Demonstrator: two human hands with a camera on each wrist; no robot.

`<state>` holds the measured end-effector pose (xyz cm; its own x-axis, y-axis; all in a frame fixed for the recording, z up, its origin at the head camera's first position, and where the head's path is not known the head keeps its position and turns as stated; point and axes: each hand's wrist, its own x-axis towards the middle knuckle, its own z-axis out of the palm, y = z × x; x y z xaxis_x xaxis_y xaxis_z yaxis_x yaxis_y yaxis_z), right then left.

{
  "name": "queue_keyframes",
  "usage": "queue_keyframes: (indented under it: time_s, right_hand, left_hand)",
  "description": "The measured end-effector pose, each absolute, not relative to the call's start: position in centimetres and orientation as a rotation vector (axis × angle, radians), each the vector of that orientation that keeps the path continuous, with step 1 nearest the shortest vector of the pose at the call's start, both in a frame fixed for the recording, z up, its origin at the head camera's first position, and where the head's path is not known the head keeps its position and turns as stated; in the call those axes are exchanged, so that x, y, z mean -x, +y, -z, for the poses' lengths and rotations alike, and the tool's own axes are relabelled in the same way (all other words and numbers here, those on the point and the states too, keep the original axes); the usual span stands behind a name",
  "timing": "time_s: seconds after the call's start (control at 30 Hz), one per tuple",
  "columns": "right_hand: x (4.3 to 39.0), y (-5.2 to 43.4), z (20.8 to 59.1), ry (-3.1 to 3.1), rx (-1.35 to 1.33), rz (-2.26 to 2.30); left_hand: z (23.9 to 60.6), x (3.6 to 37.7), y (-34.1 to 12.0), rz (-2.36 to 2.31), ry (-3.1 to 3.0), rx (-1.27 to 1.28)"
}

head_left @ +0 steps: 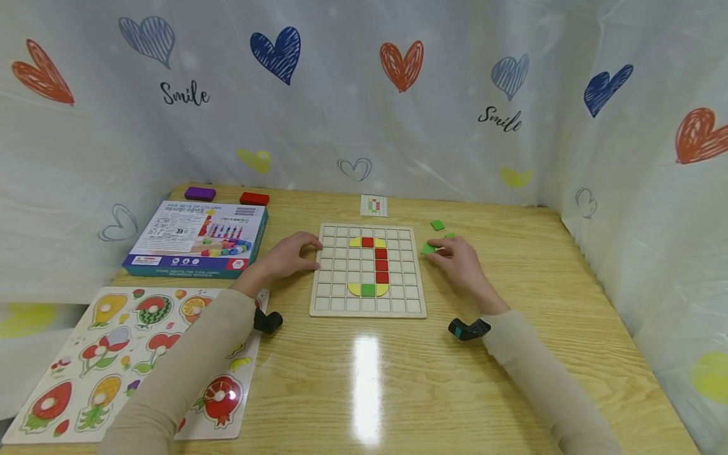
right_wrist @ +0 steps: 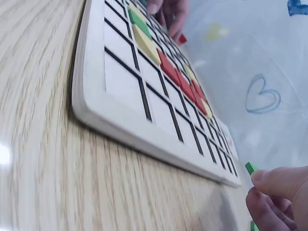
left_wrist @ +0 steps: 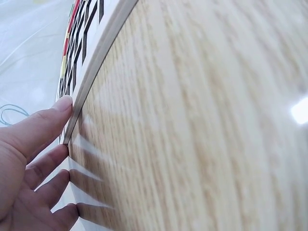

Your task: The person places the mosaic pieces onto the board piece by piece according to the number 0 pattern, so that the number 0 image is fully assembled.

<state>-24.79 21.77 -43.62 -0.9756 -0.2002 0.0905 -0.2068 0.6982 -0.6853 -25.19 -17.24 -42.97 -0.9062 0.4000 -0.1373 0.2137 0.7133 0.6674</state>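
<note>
A wooden grid board (head_left: 335,303) lies mid-table, with red, yellow and green tiles set in some of its squares. Along its left edge rests my left hand (head_left: 292,256), thumb and fingertips touching the rim, as the left wrist view also shows. My right hand (head_left: 457,264) pinches a green square tile (head_left: 428,249) between thumb and fingers, just off the board's right side. Two more green tiles lie near that hand; one green tile (head_left: 437,225) is farther back and the other is partly hidden behind the fingers.
Behind the board lies a small pattern card (head_left: 373,205). At left are a boxed bead set (head_left: 199,240), a fruit puzzle board (head_left: 122,354), a purple block (head_left: 200,193) and a red block (head_left: 254,199). A heart-printed curtain (head_left: 352,101) encloses the table's back and sides.
</note>
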Motion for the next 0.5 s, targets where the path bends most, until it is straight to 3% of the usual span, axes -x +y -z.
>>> queue_keyframes:
  time_s: [0.5]
  right_hand:
    - [26.8, 13.5, 43.1, -2.974, -0.674, -1.125]
  left_hand:
    - [43.0, 25.2, -17.2, -0.971, 2.649, -0.455]
